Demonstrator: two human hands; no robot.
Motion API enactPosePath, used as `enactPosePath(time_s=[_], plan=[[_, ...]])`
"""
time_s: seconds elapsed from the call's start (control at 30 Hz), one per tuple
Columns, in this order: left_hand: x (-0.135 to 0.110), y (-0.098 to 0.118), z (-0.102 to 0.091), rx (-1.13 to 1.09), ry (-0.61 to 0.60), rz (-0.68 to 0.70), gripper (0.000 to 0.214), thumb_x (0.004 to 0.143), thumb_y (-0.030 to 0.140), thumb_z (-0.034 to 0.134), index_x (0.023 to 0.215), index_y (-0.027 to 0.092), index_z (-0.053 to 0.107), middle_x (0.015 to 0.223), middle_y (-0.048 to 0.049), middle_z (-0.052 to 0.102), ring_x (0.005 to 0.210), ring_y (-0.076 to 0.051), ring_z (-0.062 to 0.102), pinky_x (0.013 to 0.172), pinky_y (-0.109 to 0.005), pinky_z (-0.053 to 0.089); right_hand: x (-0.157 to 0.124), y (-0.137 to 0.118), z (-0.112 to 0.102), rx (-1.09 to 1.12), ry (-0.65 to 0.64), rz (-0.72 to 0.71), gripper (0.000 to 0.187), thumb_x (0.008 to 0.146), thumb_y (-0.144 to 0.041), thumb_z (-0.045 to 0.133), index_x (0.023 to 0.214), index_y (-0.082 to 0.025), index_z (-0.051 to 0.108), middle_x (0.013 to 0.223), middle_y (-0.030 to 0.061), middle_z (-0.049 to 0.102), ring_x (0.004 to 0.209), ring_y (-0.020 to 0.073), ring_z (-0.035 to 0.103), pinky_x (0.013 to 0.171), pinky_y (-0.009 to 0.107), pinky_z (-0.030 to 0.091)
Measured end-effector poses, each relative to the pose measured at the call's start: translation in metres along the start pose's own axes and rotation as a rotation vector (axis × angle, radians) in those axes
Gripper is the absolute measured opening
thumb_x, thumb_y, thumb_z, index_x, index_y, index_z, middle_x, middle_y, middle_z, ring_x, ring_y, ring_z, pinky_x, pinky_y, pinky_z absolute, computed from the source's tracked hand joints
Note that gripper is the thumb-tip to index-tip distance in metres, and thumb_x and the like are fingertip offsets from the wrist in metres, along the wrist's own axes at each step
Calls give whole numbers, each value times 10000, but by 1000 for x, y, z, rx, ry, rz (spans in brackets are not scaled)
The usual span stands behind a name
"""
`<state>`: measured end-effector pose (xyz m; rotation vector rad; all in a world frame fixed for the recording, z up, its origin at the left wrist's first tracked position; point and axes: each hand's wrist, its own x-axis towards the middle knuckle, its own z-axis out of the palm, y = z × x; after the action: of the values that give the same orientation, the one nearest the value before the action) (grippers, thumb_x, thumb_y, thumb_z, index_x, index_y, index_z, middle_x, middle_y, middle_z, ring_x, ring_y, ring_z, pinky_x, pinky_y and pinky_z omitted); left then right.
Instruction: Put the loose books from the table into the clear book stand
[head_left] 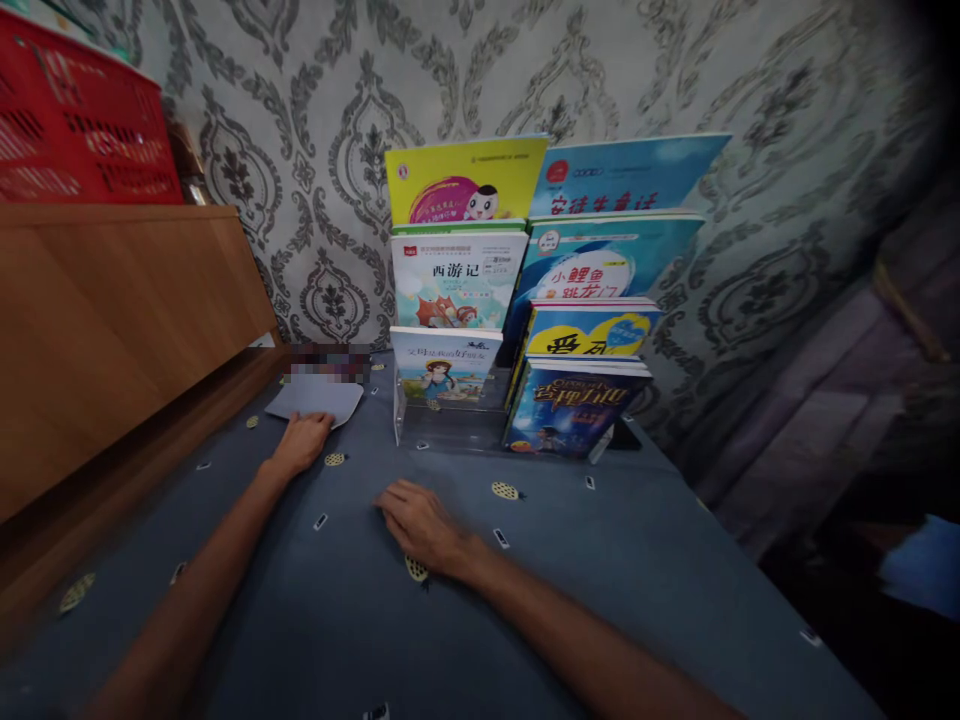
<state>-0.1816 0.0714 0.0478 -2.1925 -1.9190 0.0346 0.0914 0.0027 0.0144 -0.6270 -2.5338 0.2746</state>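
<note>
My left hand (pixel 304 442) is closed on the near edge of a thin, pale grey flat piece (pixel 311 397), perhaps a booklet or card. That piece lies at the back left of the table, its far side next to a blurred-out patch. On the tablecloth to the right rests my right hand (pixel 420 522), loosely curved and holding nothing. Behind it stands a clear stepped book rack (pixel 450 425) with picture books in two columns. Among them are a white book (pixel 459 280), a book with a girl in a hat (pixel 445 368) and a dark blue book (pixel 574 410).
A blue-grey tablecloth (pixel 570 580) with pineapple prints covers the table. At the left rises a wooden cabinet (pixel 120 320) with a red plastic basket (pixel 82 115) on top. Patterned wallpaper (pixel 322 150) backs the table. A dark flat object (pixel 626 435) lies behind the rack's right side.
</note>
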Motion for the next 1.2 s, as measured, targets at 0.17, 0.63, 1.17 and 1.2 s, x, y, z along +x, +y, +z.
enactPosePath(time_s=[0.17, 0.63, 1.17, 1.2], plan=[[-29, 15, -7, 22, -30, 30, 336, 995, 152, 336, 1131, 153, 644, 1125, -148, 703, 1055, -275, 664, 934, -405, 474, 0, 0, 0, 26, 6, 5, 166, 961, -86, 471, 993, -160, 617, 919, 87, 667, 878, 214, 598, 815, 317, 484], [-98, 93, -45, 73, -29, 267, 232, 1014, 230, 439, 1013, 152, 657, 963, -119, 688, 935, -255, 650, 734, -342, 491, -3, 1, 0, 249, 359, 120, 323, 983, -131, 407, 1176, -198, 658, 1063, 105, 706, 1029, 224, 629, 944, 409, 516], [-151, 199, -47, -111, 252, 706, 254, 1030, 330, 446, 1019, 155, 630, 896, -71, 651, 857, -213, 593, 684, -344, 429, -62, 18, -30, 228, 337, 327, 312, 969, -211, 434, 1151, -210, 688, 1079, 94, 739, 1019, 231, 683, 923, 415, 542], [-150, 204, -48, -117, 252, 716, 265, 1034, 339, 436, 1033, 158, 630, 897, -72, 651, 855, -208, 591, 690, -344, 431, -67, 19, -33, 219, 322, 334, 310, 966, -214, 437, 1143, -212, 692, 1075, 91, 744, 1011, 231, 688, 918, 415, 545]])
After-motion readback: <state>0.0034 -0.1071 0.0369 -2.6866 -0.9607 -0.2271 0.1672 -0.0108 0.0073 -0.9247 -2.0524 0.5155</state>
